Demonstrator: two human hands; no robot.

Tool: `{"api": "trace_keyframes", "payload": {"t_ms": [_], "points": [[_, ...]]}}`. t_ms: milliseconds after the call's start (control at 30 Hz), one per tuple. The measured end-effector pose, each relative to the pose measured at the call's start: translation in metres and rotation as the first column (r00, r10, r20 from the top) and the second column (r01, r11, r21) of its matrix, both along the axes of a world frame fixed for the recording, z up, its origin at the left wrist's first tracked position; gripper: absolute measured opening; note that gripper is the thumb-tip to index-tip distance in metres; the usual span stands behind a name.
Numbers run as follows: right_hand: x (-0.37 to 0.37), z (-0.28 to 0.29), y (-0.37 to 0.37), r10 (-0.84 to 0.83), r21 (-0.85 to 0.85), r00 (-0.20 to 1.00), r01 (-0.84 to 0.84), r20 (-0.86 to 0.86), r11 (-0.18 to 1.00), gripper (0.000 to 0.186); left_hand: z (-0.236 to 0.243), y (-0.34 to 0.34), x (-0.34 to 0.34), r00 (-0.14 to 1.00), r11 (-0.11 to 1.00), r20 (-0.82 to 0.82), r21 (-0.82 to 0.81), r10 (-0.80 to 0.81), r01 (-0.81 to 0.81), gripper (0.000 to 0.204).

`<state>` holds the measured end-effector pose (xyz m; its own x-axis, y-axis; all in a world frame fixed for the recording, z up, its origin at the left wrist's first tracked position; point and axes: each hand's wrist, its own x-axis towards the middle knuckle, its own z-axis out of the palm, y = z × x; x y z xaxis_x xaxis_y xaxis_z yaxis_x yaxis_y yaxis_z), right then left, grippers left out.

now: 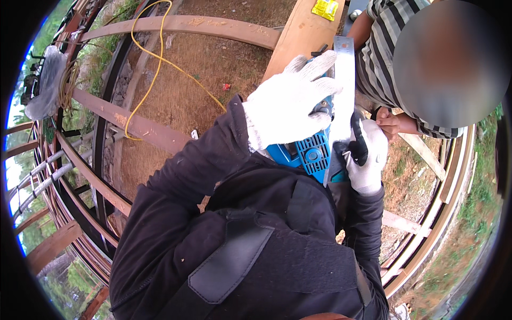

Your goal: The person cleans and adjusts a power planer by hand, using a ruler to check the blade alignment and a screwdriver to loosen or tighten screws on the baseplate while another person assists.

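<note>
A blue power tool (312, 153) with a slotted motor housing lies against my lap, its exact kind partly hidden. Along its right side runs a long, flat metal straightedge (343, 80), bright with glare. My left hand (293, 101), in a white knit glove, reaches over the tool from the left. Its fingers are spread, with their tips close to the straightedge; I cannot tell if they touch it. On the other side, my gloved right hand (368, 157) is closed around a black grip-like part (359, 140) beside the tool.
Another person in a striped shirt (384, 48) is close at the right, one hand (389, 121) near my right hand. Ahead, a wide wooden board (304, 32) carries a yellow packet (325, 8). Wooden beams (181, 25) cross above bare ground, where a yellow cord (160, 61) trails.
</note>
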<state>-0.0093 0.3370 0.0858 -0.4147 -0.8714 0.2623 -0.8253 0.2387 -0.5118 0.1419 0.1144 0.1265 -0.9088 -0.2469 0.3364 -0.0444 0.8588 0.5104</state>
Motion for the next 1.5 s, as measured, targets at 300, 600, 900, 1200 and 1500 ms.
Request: {"api": "trace_keyframes", "payload": {"t_ms": [300,600,900,1200,1500], "points": [[0.012,0.011,0.002,-0.04,0.122,0.97,0.011,0.242,0.993,0.077,0.009,-0.003,0.004,0.995,0.993,0.085,0.112,-0.049,0.04,0.055],[0.009,0.019,-0.001,-0.062,0.157,0.974,0.028,0.218,0.987,0.081,0.012,-0.002,-0.006,0.995,0.994,0.082,0.091,-0.064,0.056,0.056],[0.005,0.011,-0.002,-0.032,0.088,0.993,0.022,0.118,0.996,0.073,0.014,-0.003,-0.01,0.993,0.994,0.109,0.097,-0.053,0.043,0.052],[0.006,0.012,-0.004,-0.034,0.104,0.999,0.03,0.039,0.994,0.075,0.01,-0.005,-0.008,0.989,0.995,0.12,0.059,-0.09,0.083,0.039],[0.01,0.022,-0.009,-0.066,0.164,0.959,0.022,0.274,0.986,0.077,0.012,-0.006,-0.008,0.983,0.994,0.151,0.034,-0.104,0.1,0.032]]}}
